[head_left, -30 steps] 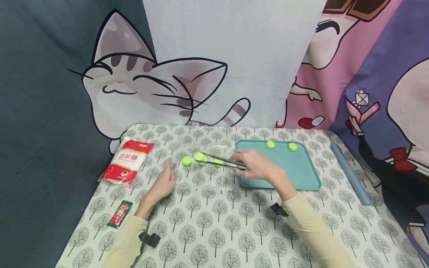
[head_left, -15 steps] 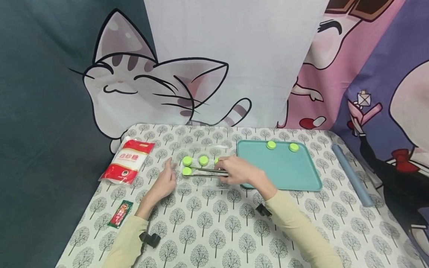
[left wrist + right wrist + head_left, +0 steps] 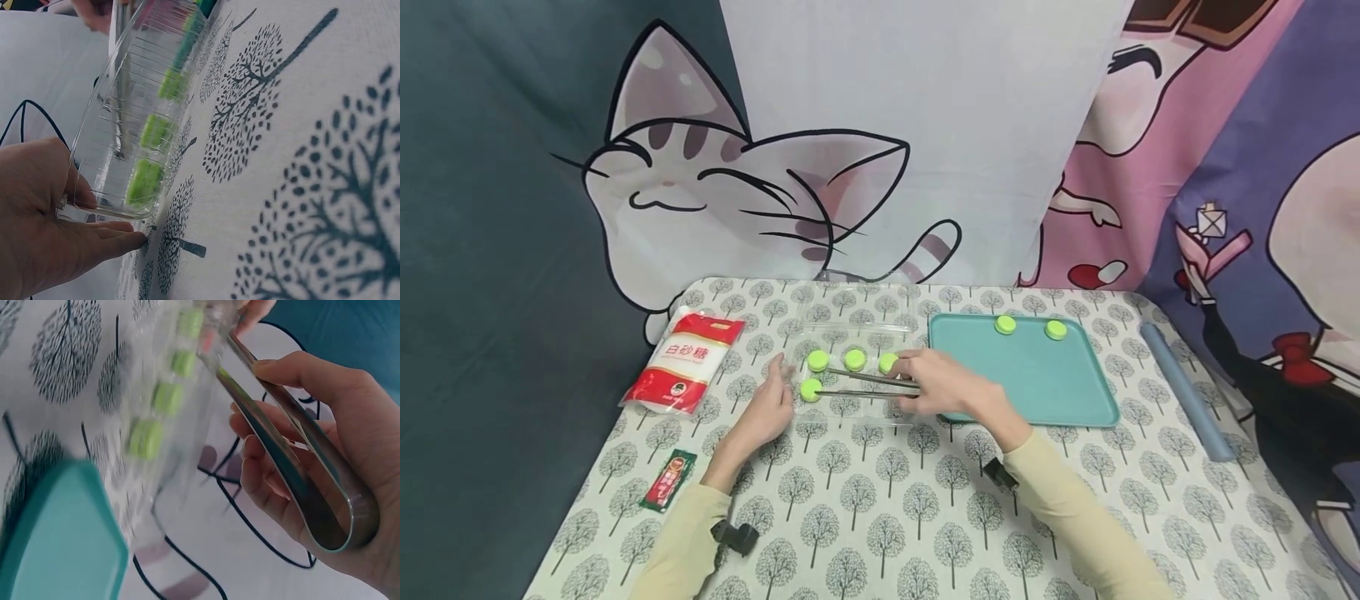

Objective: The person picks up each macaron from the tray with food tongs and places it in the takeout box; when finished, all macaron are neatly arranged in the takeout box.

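Note:
A clear plastic box [image 3: 859, 327] with a raised lid holds several green macarons; three stand in a row, and a fourth macaron [image 3: 811, 390] sits at the front left. My left hand [image 3: 767, 407] grips the box's left end, thumb and fingers either side of its rim in the left wrist view. In my right hand [image 3: 951, 387] are metal tongs [image 3: 294, 481], pinched between thumb and fingers. Their arms stand spread over the box, one tip right at the front-left macaron. My right fingers partly cover the rightmost macaron [image 3: 887, 362].
A teal tray [image 3: 1037, 392] with two macarons along its far edge lies right of the box. A red and white sugar bag [image 3: 687, 360] and a small green-red packet [image 3: 668, 479] lie left. A blue-grey roll [image 3: 1187, 392] lies far right.
The tongs carried a macaron to the box's front left and let go of it, their arms now wider apart. My right hand moved left and nearer. The left hand stays put.

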`<state>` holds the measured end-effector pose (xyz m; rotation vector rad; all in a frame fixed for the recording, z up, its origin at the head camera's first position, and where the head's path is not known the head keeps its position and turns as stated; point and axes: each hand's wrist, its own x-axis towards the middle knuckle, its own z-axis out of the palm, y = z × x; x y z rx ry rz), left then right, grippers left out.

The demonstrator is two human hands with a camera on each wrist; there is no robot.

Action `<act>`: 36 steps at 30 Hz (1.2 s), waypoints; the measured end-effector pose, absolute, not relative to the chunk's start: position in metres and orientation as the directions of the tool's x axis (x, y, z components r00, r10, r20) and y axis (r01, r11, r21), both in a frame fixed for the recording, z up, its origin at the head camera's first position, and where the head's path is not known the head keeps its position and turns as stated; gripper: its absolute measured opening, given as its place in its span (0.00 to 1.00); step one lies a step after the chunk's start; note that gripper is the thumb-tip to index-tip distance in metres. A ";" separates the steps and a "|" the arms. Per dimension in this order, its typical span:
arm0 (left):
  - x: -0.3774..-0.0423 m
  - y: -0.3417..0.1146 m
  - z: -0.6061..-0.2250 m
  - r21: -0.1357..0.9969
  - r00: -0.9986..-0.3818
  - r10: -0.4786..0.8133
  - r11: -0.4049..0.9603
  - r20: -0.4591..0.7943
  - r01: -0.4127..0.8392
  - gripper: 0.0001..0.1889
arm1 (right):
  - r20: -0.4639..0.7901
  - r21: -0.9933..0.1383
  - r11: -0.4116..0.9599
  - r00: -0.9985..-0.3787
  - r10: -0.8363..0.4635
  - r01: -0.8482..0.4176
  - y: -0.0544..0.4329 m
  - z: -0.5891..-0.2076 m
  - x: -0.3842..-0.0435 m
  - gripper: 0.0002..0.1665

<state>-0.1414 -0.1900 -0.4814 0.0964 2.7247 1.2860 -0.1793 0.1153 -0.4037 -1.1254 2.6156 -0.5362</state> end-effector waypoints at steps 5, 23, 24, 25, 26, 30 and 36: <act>-0.142 -0.190 -0.483 0.778 -0.989 0.110 0.629 -0.095 -0.004 0.35 | 0.012 -0.441 0.618 -0.693 -0.721 -0.651 0.148 -0.398 -0.176 0.22; -0.141 -0.190 -0.483 0.774 -0.991 0.116 0.633 -0.071 0.019 0.35 | 0.186 -0.344 0.869 -0.933 -0.309 -0.357 0.319 -0.421 -0.193 0.25; -0.141 -0.190 -0.483 0.771 -0.991 0.116 0.636 -0.068 0.022 0.35 | 0.183 -0.341 0.874 -0.937 -0.299 -0.345 0.324 -0.425 -0.194 0.25; -0.142 -0.190 -0.483 0.772 -0.991 0.114 0.635 -0.070 0.019 0.35 | 0.182 -0.337 0.879 -0.939 -0.292 -0.338 0.328 -0.429 -0.195 0.25; -0.142 -0.190 -0.483 0.774 -0.991 0.111 0.633 -0.072 0.015 0.35 | 0.182 -0.333 0.882 -0.941 -0.285 -0.332 0.331 -0.432 -0.197 0.25; -0.142 -0.190 -0.483 0.774 -0.991 0.103 0.633 -0.081 0.002 0.35 | 0.184 -0.318 0.892 -0.944 -0.275 -0.322 0.335 -0.442 -0.202 0.24; -0.143 -0.189 -0.484 0.770 -0.990 0.103 0.637 -0.095 -0.008 0.35 | 0.153 -0.332 0.889 -0.948 -0.278 -0.315 0.337 -0.446 -0.202 0.24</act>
